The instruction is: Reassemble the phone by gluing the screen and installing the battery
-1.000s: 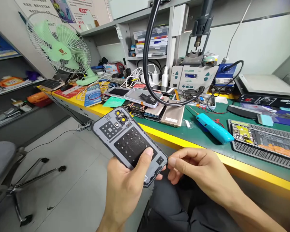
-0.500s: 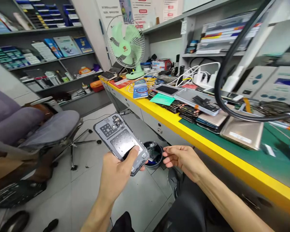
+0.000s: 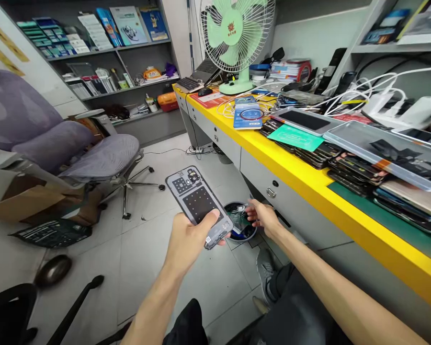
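My left hand (image 3: 191,235) grips the lower end of a phone (image 3: 200,202) with its back cover off, the thumb lying across its face. The phone's grey inner frame, a dark rectangular area with small dots and a camera module at the top end are turned up towards me. To the right, my right hand (image 3: 263,216) is closed, its fingertips pinched at the rim of a round waste bin (image 3: 253,235). Whatever those fingers hold, if anything, is too small to make out. Clear plastic scraps and something blue lie in the bin, which stands on the floor.
A yellow-edged workbench (image 3: 294,170) runs along the right, with stacked phones (image 3: 355,170), a clear plastic tray (image 3: 388,163), white cables and a green fan (image 3: 233,38). On the left stand an office chair (image 3: 100,155) and a cardboard box (image 3: 25,196). Shelves line the back wall.
The view has swung to the right-hand bench's far end and lower. My right hand has moved over the bin's edge. The phone stays in my left hand, its glare gone.
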Action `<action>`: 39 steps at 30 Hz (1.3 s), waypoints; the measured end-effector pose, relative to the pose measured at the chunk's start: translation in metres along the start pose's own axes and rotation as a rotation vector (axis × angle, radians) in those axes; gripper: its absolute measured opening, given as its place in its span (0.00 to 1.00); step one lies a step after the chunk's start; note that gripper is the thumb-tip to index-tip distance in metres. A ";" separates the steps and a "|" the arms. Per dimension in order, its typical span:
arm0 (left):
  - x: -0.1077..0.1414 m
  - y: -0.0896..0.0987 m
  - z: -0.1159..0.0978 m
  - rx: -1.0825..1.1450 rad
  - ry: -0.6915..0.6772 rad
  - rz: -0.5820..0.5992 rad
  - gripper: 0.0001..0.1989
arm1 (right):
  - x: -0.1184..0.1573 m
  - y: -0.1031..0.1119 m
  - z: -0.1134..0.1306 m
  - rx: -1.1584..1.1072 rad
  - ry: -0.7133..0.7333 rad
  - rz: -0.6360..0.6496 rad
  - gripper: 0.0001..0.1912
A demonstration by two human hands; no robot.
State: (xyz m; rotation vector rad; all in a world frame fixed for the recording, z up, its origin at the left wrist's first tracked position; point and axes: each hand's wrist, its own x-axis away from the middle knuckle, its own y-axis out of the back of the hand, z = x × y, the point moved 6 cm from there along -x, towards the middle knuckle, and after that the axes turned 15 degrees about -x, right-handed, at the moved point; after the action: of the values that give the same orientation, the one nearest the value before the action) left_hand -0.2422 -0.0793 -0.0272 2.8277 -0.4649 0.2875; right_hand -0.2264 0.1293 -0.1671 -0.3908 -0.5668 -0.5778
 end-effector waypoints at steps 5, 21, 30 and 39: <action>0.009 -0.015 -0.017 -0.007 -0.044 0.085 0.11 | 0.093 0.008 0.031 -0.006 0.128 0.285 0.16; 0.072 -0.098 -0.061 -0.313 -0.290 0.357 0.15 | 0.230 0.082 0.049 0.290 0.466 -0.021 0.10; 0.102 -0.137 -0.076 -0.300 -0.290 0.373 0.13 | 0.250 0.127 0.036 0.011 0.394 0.024 0.07; 0.116 -0.156 -0.085 -0.289 -0.329 0.437 0.14 | 0.266 0.141 0.029 -0.258 0.303 0.236 0.18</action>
State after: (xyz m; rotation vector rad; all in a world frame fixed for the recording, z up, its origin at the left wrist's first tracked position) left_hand -0.0945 0.0543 0.0463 2.4682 -1.1008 -0.1615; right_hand 0.0321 0.1461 -0.0119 -0.5930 -0.1508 -0.4713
